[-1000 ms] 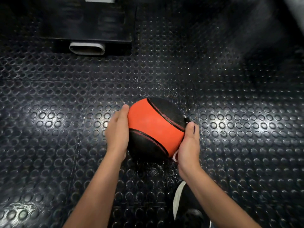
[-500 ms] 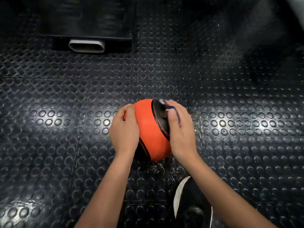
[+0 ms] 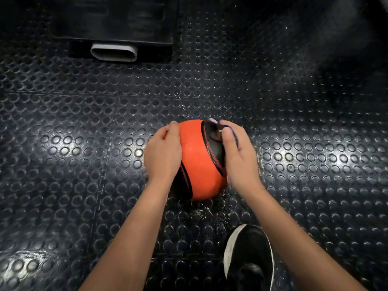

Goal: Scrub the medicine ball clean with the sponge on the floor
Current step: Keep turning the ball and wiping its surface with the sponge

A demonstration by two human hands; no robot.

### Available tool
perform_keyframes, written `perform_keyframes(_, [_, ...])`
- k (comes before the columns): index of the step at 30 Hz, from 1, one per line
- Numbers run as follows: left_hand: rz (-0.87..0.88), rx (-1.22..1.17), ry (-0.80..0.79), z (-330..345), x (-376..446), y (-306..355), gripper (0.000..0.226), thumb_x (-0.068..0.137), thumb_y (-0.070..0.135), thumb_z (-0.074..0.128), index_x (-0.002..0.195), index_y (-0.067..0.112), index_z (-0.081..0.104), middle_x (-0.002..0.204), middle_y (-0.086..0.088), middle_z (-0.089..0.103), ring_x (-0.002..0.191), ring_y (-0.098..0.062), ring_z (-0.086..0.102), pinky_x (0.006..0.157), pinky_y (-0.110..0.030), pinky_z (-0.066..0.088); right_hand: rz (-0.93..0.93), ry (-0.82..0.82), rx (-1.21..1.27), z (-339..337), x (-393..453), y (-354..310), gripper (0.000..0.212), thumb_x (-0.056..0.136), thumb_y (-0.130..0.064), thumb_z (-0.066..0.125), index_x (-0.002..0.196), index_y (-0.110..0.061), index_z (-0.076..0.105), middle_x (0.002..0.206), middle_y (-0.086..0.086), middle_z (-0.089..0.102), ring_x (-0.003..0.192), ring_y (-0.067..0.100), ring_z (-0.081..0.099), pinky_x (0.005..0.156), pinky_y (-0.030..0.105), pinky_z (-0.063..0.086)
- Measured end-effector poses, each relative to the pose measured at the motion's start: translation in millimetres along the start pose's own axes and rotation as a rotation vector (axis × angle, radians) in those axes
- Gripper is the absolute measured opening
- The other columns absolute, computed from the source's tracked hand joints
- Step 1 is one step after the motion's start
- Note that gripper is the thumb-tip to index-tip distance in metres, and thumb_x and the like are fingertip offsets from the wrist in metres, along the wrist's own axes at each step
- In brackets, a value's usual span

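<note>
Shoe: black shoe with white sole edge sitting nearest, bottom right, on the floor just under the right forearm, apart from the ball.
Floor: dark studded rubber floor running out on all sides; wet speckles showing right in front of and behind the ball; tile seams crossing left of the ball.
Ball: orange and black medicine ball resting on the floor at centre, between both hands.
Left hand: left hand lying on the ball's left side, fingers curving over the top, holding it steady.
Right hand: right hand pressing on the ball's right black panel, fingers curling round something.
Sponge: sponge mostly hidden under the right fingers; only a pale bit with a blue edge peeking out at the fingertips, touching the ball.
Open room: bare floor lying wide to the left and right of the ball; the near side being taken up by forearms and shoe.
Far edge: black block sitting at top left, well apart from the ball, with a pale oval tube end poking out of its base.
Top right: dark and blurred, cannot tell what is there.
</note>
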State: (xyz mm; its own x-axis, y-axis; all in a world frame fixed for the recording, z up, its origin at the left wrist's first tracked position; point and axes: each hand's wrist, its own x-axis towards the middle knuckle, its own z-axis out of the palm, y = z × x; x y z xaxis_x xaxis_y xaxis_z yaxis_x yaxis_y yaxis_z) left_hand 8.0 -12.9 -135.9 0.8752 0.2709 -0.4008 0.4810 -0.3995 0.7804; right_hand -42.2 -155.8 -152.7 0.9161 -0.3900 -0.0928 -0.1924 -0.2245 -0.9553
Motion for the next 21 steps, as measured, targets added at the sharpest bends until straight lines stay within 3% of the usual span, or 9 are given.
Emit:
perform_keyframes(3, [-0.008,0.016,-0.007,2.9,-0.6,2.8,0.035,0.106,0.051,0.045,0.088,0.033,0.069,0.081,0.016,0.063,0.076,0.003,0.052,0.065,-0.019,0.029,0.424,-0.064,0.252,-12.3,17.8,19.3,0.035,0.111,-0.040,0.043,0.113,-0.023,0.073,0.109,0.016,0.077,0.104,0.034,0.074,0.091,0.039,0.059])
perform_keyframes(5, [-0.004,0.018,-0.023,3.8,0.1,5.4,0.034,0.106,0.050,0.045,0.083,0.036,0.066,0.081,0.017,0.062,0.076,0.003,0.051,0.065,-0.019,0.031,0.605,-0.185,0.240,-20.9,21.8,26.8,0.053,0.112,-0.044,0.037,0.082,-0.021,0.074,0.061,0.016,0.068,0.051,0.029,0.066,0.050,0.031,0.052])
perform_keyframes(6, [0.005,0.022,-0.026,3.7,0.6,6.6,0.035,0.106,0.050,0.045,0.080,0.036,0.064,0.081,0.017,0.062,0.076,0.003,0.051,0.065,-0.019,0.032,0.646,-0.208,0.244,-21.6,20.6,24.7,0.060,0.112,-0.044,0.035,0.069,-0.020,0.070,0.049,0.007,0.060,0.040,0.018,0.057,0.043,0.025,0.043])
perform_keyframes(8, [0.025,0.032,-0.037,3.1,1.9,7.2,0.037,0.106,0.050,0.045,0.077,0.036,0.064,0.082,0.017,0.064,0.079,0.003,0.053,0.066,-0.020,0.033,0.645,-0.162,0.263,-19.2,20.9,20.7,0.051,0.113,-0.039,0.037,0.086,-0.015,0.074,0.071,0.002,0.074,0.068,0.012,0.071,0.062,0.022,0.053])
perform_keyframes(10, [0.043,0.041,-0.053,1.6,3.6,5.7,0.036,0.106,0.051,0.045,0.083,0.034,0.068,0.085,0.016,0.067,0.083,0.002,0.056,0.067,-0.021,0.035,0.509,-0.051,0.280,-16.5,21.8,11.3,0.038,0.112,-0.036,0.041,0.112,-0.015,0.074,0.104,0.001,0.079,0.105,0.017,0.073,0.093,0.034,0.058])
perform_keyframes(14, [0.068,0.044,-0.079,-0.8,6.5,2.4,0.033,0.105,0.053,0.046,0.094,0.034,0.072,0.089,0.018,0.068,0.087,0.002,0.057,0.069,-0.020,0.035,0.107,-0.015,0.045,-9.4,13.3,-9.9,0.025,0.108,-0.039,0.050,0.109,-0.035,0.075,0.116,-0.010,0.075,0.116,0.011,0.067,0.107,0.036,0.050])
perform_keyframes(16, [0.072,0.010,-0.095,-1.7,7.2,1.0,0.034,0.103,0.053,0.048,0.087,0.034,0.071,0.086,0.017,0.067,0.086,-0.002,0.059,0.070,-0.025,0.036,-0.062,-0.030,-0.030,-5.3,7.0,-9.9,0.023,0.107,-0.031,0.052,0.110,-0.046,0.070,0.121,-0.017,0.070,0.123,0.005,0.062,0.112,0.029,0.045])
perform_keyframes(18, [0.056,-0.028,-0.116,-3.0,8.6,-0.3,0.032,0.102,0.054,0.052,0.081,0.036,0.070,0.084,0.018,0.066,0.088,-0.009,0.061,0.074,-0.030,0.038,0.021,-0.013,0.056,-5.4,9.2,6.9,0.022,0.107,-0.035,0.052,0.115,-0.039,0.072,0.118,-0.013,0.071,0.116,0.007,0.065,0.107,0.032,0.049])
perform_keyframes(21, [0.063,-0.015,-0.173,-8.8,15.3,-2.2,0.028,0.100,0.056,0.056,0.105,0.039,0.078,0.112,0.019,0.072,0.113,-0.012,0.063,0.092,-0.031,0.040,0.496,-0.150,0.219,-13.5,11.5,36.9,0.044,0.107,-0.050,0.046,0.130,-0.023,0.071,0.120,-0.002,0.076,0.114,0.015,0.068,0.106,0.045,0.054])
